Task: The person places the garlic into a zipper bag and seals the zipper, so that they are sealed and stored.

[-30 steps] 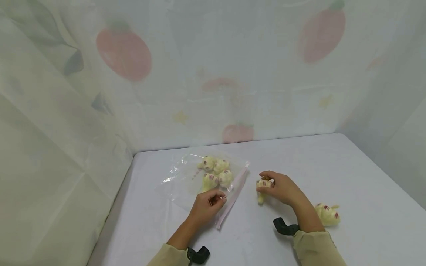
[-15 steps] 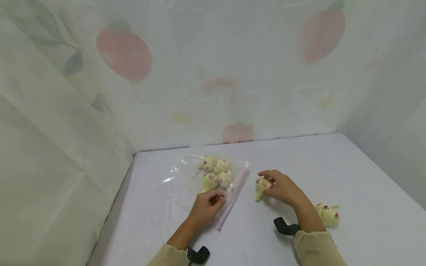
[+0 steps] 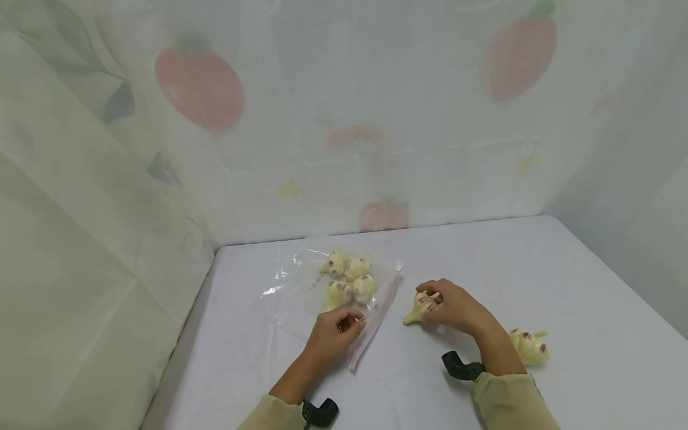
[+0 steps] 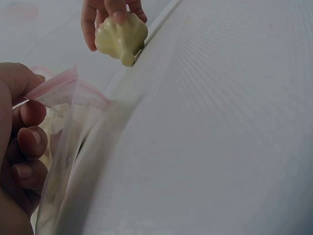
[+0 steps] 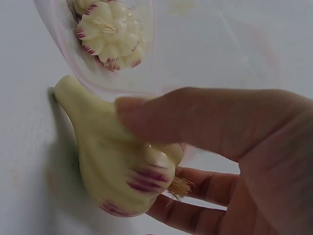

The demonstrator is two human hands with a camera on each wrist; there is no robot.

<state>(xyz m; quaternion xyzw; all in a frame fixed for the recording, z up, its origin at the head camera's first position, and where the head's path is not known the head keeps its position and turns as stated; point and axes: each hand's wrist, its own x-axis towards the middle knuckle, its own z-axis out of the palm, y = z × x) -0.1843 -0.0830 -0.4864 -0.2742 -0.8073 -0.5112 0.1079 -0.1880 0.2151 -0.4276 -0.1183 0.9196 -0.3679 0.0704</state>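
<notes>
A clear zip bag (image 3: 292, 298) with a pink zip edge lies on the table, with several garlic bulbs (image 3: 355, 269) inside. My left hand (image 3: 334, 334) pinches the bag's edge near its mouth; in the left wrist view the thumb and fingers hold the pink zip strip (image 4: 54, 87). To the right of the bag, my right hand (image 3: 454, 307) grips one garlic bulb (image 3: 419, 309) by thumb and fingers. Its stem points left toward the bag in the head view. The right wrist view shows this garlic bulb (image 5: 122, 156) close up, purple-streaked with a tuft of roots.
Another garlic bulb (image 3: 529, 346) lies on the white tabletop (image 3: 591, 358), beside the right forearm. Patterned cloth (image 3: 301, 119) hangs behind the table and along both sides. A dark wrist mount (image 3: 461, 365) sits on the right wrist, another mount (image 3: 321, 412) on the left.
The garlic bulb in my right hand has turned, its stem swinging from pointing toward me to pointing left. The left hand and the bag have stayed in place.
</notes>
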